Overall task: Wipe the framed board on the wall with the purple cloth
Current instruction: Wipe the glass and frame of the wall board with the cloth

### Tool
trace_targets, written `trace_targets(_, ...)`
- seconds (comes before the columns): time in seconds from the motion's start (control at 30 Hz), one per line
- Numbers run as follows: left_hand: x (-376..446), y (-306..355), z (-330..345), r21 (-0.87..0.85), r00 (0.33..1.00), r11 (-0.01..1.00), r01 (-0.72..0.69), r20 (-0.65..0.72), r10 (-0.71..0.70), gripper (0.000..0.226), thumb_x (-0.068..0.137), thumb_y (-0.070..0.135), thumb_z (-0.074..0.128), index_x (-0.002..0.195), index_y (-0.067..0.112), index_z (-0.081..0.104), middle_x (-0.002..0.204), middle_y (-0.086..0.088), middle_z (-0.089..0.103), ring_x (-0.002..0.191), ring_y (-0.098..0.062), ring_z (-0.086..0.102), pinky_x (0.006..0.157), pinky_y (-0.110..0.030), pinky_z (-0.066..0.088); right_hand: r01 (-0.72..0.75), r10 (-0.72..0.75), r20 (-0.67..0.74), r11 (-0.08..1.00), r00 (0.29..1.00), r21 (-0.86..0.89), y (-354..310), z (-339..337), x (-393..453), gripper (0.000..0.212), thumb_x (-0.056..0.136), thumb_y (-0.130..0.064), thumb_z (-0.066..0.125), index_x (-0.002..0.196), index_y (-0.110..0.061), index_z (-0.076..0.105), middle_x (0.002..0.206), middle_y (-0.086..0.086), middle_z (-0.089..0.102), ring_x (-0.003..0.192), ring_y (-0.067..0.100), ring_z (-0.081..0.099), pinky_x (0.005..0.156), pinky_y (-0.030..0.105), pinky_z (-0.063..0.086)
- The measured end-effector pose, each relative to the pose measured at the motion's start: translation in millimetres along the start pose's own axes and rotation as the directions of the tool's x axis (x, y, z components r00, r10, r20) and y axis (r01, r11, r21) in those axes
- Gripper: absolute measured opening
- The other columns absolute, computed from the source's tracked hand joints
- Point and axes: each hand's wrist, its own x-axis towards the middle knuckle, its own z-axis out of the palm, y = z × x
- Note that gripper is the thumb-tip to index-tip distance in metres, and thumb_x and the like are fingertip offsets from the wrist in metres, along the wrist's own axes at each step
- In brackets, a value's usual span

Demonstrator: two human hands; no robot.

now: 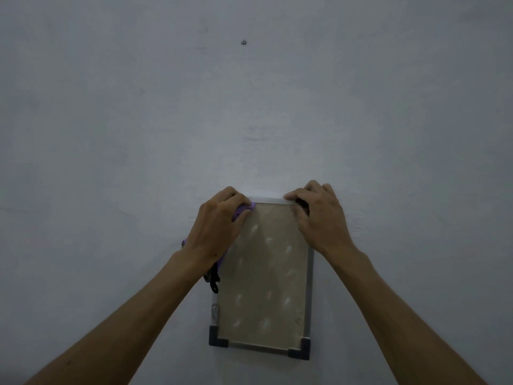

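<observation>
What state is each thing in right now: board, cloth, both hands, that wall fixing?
Board: flat against the wall, upright, whitish smudges across its surface.
Cloth: bunched under the left hand, at the board's top left corner.
Left hand: closed on the cloth.
Right hand: gripping the board's top right corner.
Wall fixing: bare, nothing hanging from it.

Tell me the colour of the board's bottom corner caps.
Dark grey corner caps, seen in the head view, on the board.

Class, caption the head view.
Left hand presses purple cloth on the framed board; right hand steadies it.
</observation>
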Motion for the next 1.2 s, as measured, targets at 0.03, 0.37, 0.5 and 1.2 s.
trace_targets(0.03,3,5,3,-0.008,0.999,1.000,-0.029,0.022,0.029,0.009,0.092,0.013,0.070,0.099,0.008,0.074,0.097,-0.005,0.068,0.081,-0.018,0.064,0.074,-0.028,0.054,0.003,-0.003,-0.004,1.000,1.000,0.002,1,0,0,0.019,0.093,-0.014,0.060,0.108,-0.020,0.071,0.090,-0.008,0.051,0.089,0.010,0.041,0.079,0.033,0.046)
trace_targets(0.37,14,4,2,-0.039,0.999,0.999,0.020,0.050,-0.018,0.015,0.093,0.026,0.069,0.102,0.017,0.075,0.098,0.001,0.067,0.086,-0.016,0.063,0.077,-0.031,0.053,0.040,-0.039,0.038,0.999,0.998,-0.012,5,-5,3,0.021,0.094,-0.015,0.058,0.111,-0.020,0.070,0.092,-0.005,0.052,0.090,0.011,0.042,0.078,0.029,0.044)
trace_targets(0.5,8,-17,-17,0.016,0.993,0.995,0.103,0.054,-0.104,0.014,0.091,0.028,0.071,0.099,0.018,0.076,0.095,0.001,0.066,0.084,-0.017,0.063,0.078,-0.033,0.053,0.045,-0.045,0.030,0.999,0.999,0.000,3,-6,1,0.022,0.095,-0.013,0.058,0.111,-0.019,0.071,0.091,-0.007,0.051,0.090,0.011,0.042,0.079,0.029,0.043)
trace_targets(1.2,0,-28,-37,0.068,0.975,0.983,0.171,0.134,-0.179,0.015,0.089,0.030,0.073,0.092,0.015,0.077,0.090,-0.002,0.071,0.082,-0.017,0.063,0.079,-0.037,0.054,0.015,-0.015,0.022,1.000,1.000,-0.008,-4,-7,-2,0.022,0.094,-0.012,0.059,0.112,-0.017,0.070,0.091,-0.007,0.049,0.090,0.012,0.040,0.079,0.035,0.047)
